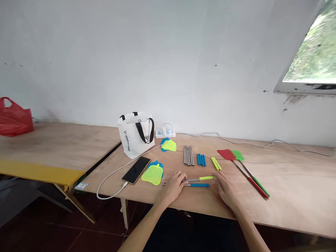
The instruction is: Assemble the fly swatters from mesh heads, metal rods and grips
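The left hand (174,186) pinches a rod (193,180). The right hand (224,185) pinches its yellow handle (206,177). A blue handle (200,185) lies just beside it.

On table (296,196), around handled rods (199,185): nearer swatter heads (153,174) lying at nine o'clock, tote (133,140) standing at ten, loose grips (201,160) resting twelve to one, swatters (248,174) lying toward two-three.

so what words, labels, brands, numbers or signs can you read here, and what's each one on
"STUDIO", running down the side of the white bag; the word before it is too blurred to be sure of.
Lettering with the bag's black logo: too small to read.
Blue labels on the power strip: too small.
Sticker: too blurred.
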`<move>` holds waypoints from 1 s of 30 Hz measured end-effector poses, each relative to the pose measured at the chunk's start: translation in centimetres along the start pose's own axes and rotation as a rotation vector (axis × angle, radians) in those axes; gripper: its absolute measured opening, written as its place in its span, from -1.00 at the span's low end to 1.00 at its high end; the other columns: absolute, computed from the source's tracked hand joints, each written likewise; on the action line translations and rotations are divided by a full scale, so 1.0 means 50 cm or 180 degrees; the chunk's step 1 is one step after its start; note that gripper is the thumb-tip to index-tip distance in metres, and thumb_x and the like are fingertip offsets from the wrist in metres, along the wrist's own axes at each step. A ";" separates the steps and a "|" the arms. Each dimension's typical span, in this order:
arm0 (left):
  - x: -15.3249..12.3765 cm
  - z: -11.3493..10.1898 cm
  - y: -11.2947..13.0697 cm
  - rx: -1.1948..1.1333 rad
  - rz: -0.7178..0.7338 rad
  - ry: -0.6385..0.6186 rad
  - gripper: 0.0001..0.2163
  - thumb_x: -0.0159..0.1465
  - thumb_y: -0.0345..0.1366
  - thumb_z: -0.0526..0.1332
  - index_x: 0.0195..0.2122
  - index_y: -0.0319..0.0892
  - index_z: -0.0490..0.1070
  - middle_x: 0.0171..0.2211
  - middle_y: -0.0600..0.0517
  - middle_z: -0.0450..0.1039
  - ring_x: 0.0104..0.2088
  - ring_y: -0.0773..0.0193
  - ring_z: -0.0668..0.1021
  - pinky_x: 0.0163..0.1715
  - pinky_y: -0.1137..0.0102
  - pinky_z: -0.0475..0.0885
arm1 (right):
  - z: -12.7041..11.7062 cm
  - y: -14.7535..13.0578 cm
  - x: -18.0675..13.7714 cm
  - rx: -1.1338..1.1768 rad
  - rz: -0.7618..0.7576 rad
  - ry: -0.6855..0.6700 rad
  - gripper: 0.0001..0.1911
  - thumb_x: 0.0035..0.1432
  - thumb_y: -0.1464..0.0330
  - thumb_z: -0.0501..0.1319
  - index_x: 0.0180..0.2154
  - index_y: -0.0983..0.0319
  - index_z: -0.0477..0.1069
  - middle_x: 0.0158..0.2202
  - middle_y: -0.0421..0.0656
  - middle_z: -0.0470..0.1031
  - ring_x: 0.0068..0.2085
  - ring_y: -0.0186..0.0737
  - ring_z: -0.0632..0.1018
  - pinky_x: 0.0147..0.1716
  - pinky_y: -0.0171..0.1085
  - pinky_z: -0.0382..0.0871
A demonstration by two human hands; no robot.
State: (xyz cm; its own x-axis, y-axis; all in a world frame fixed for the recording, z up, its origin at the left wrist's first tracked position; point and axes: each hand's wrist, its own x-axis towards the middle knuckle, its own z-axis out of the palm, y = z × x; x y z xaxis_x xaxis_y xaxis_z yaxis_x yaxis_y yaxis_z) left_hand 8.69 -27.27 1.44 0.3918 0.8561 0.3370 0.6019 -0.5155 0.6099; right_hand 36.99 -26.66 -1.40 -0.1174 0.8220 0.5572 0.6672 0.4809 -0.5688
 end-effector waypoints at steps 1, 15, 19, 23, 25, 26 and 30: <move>0.000 -0.001 0.001 -0.0023 0.0001 0.0006 -0.95 0.43 -0.32 0.17 -0.21 -0.07 0.38 -0.18 0.06 0.41 -0.09 0.19 0.47 -0.08 0.37 0.34 | -0.001 0.000 0.000 0.0020 0.0000 0.0005 -0.69 0.41 0.19 -0.05 -0.09 0.11 0.43 -0.15 -0.08 0.49 -0.07 -0.08 0.53 -0.06 -0.12 0.46; 0.002 -0.001 0.007 -0.0182 0.0084 0.0014 -0.96 0.42 -0.32 0.19 -0.18 -0.08 0.42 -0.17 0.07 0.45 -0.10 0.21 0.51 -0.07 0.37 0.38 | 0.057 -0.067 0.002 -0.0334 -0.0357 -0.0380 -0.63 0.47 0.19 -0.09 -0.27 0.10 0.40 -0.29 -0.12 0.47 -0.24 -0.11 0.50 -0.21 -0.16 0.41; 0.005 0.008 -0.001 0.0025 0.0076 0.0126 -0.85 0.41 -0.39 0.19 -0.04 -0.05 0.39 -0.10 0.06 0.48 -0.04 0.18 0.50 -0.01 0.32 0.36 | 0.056 -0.076 0.002 -0.0622 -0.0349 -0.0393 -0.68 0.47 0.23 -0.07 -0.18 0.09 0.44 -0.22 -0.13 0.51 -0.16 -0.12 0.53 -0.14 -0.14 0.38; 0.004 0.007 0.005 0.0156 0.0127 0.0243 -0.84 0.41 -0.42 0.15 -0.03 -0.05 0.38 -0.06 0.04 0.47 0.00 0.16 0.49 0.04 0.27 0.35 | 0.058 -0.066 -0.001 -0.1023 -0.0151 -0.0371 -0.70 0.45 0.28 -0.05 -0.20 0.10 0.44 -0.20 -0.14 0.53 -0.11 -0.09 0.54 -0.09 -0.11 0.35; 0.001 0.002 0.012 0.0175 0.0143 0.0256 -0.89 0.40 -0.36 0.21 -0.07 -0.06 0.40 -0.07 0.04 0.47 -0.01 0.16 0.49 0.04 0.27 0.36 | 0.059 -0.062 -0.001 -0.1102 -0.0049 -0.0294 -0.70 0.45 0.29 -0.05 -0.21 0.11 0.44 -0.21 -0.14 0.52 -0.12 -0.09 0.55 -0.10 -0.11 0.35; 0.000 0.000 0.015 0.0209 0.0172 0.0212 -0.90 0.38 -0.32 0.25 -0.09 -0.06 0.41 -0.08 0.05 0.47 -0.01 0.16 0.49 0.03 0.27 0.36 | 0.060 -0.061 -0.001 -0.1075 -0.0039 -0.0277 -0.70 0.45 0.28 -0.05 -0.20 0.11 0.44 -0.21 -0.14 0.52 -0.11 -0.09 0.55 -0.10 -0.11 0.36; -0.001 -0.001 0.022 0.0414 0.0305 -0.0064 -0.95 0.35 -0.30 0.30 -0.18 -0.06 0.47 -0.12 0.09 0.51 -0.03 0.18 0.51 0.01 0.27 0.34 | 0.058 -0.070 0.001 -0.0814 -0.0346 -0.0519 -0.74 0.45 0.21 0.00 -0.08 0.06 0.45 -0.10 -0.14 0.54 -0.05 -0.10 0.54 -0.05 -0.12 0.38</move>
State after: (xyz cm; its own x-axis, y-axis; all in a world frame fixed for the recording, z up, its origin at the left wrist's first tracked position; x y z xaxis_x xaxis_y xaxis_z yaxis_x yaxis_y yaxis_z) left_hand 9.29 -27.86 2.14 0.4647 0.8026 0.3740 0.6457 -0.5962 0.4770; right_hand 32.50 -27.42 -1.14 -0.3007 0.8179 0.4905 0.8051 0.4934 -0.3292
